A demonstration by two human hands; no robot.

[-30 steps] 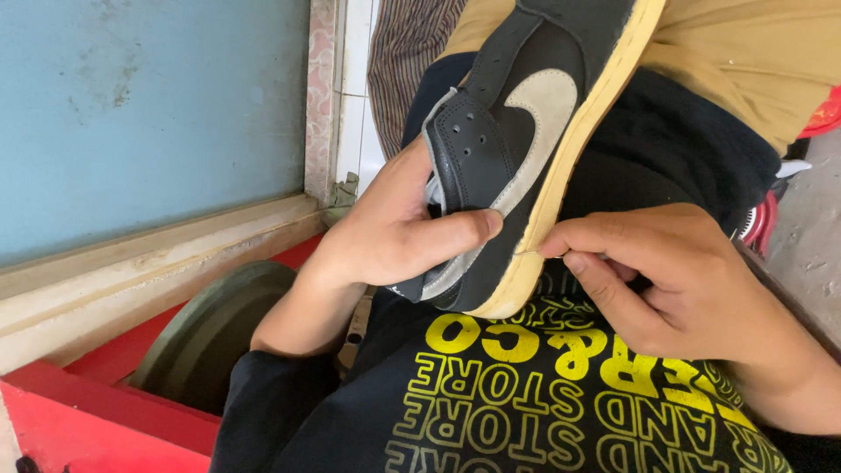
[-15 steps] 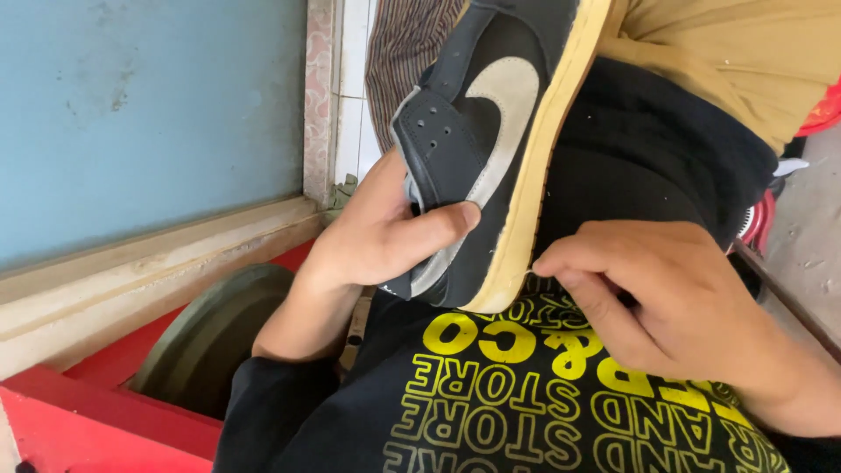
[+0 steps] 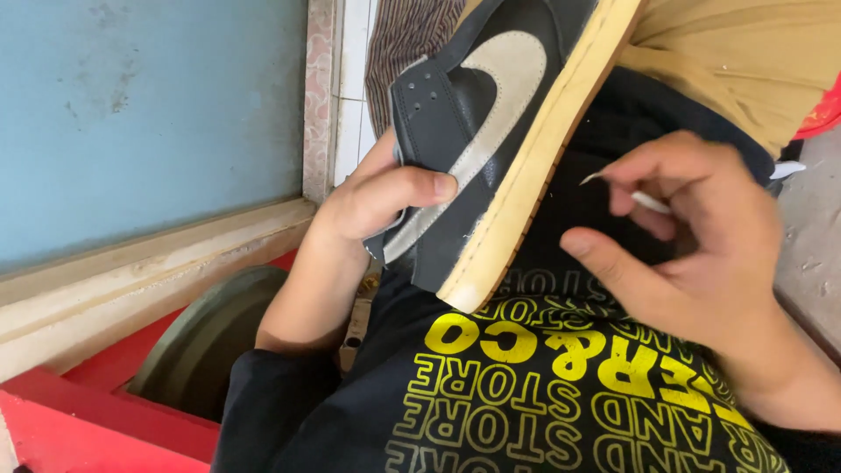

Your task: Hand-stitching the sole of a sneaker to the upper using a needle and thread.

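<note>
My left hand (image 3: 377, 197) grips a black sneaker (image 3: 460, 131) with a pale grey side stripe and a tan sole (image 3: 534, 166). The thumb lies across its side panel, and the toe points down toward my lap. My right hand (image 3: 701, 254) hovers just right of the sole without touching it. Its fingers pinch a thin pale needle-like tool (image 3: 646, 201) whose tip points left toward the shoe. My thumb sticks out toward the sole edge.
A blue wall (image 3: 131, 114) with a pale wooden ledge (image 3: 149, 271) runs along the left. Below it are a red frame (image 3: 79, 420) and a round green object (image 3: 201, 342). My black shirt with yellow print (image 3: 561, 385) fills the lap. Tan fabric (image 3: 753, 52) is at the upper right.
The sneaker has risen and tilted further up. My right hand has drawn away from the sole edge to the right, and the thin tool now shows between its fingers.
</note>
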